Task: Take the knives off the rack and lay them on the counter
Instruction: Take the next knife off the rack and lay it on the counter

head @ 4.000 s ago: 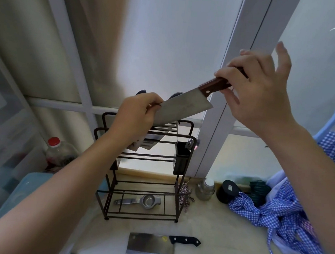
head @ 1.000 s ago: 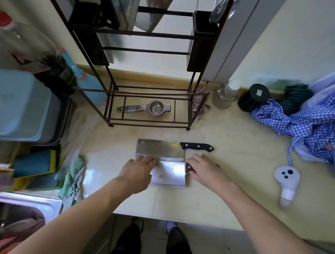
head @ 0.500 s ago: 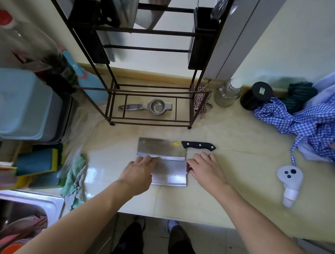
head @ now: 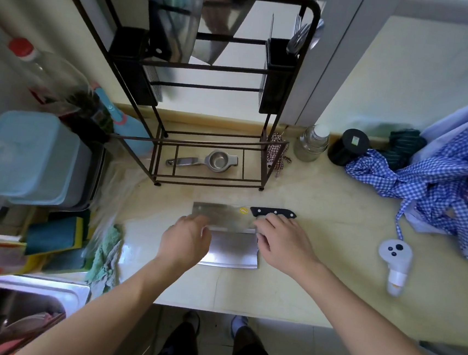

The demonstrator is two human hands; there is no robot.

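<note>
- Fingers of the left hand lie loosely curled over the left end of the nearer cleaver, resting on the blade rather than gripping it; whether they press down or only touch, I cannot tell.
- Right hand covers that cleaver's handle end, fingers spread flat and slack, not clenched round anything I can make out. The handle itself is hidden beneath the palm.
- Both laid knives sit flat on the counter in front of the rack: the black-handled cleaver farther back, the nearer one just beside it, the long edges touching or slightly overlapping.
- Risk one: the nearer blade's front edge is close to the counter's lip. A careless nudge while letting go could push it toward the drop, with feet directly below.
- Risk two: the left fingertips are on bare steel close to the neighbouring edge. Sliding them off sideways instead of lifting straight up could meet an edge.
- Risk three: at least two more blades appear to hang in the rack's upper tier. The rack looks light and narrow, so pulling one out at an angle could rock it.
- Risk four: space is tightening. A third knife laid blind may clatter onto the two already down, or crowd the white controller to the right.
</note>
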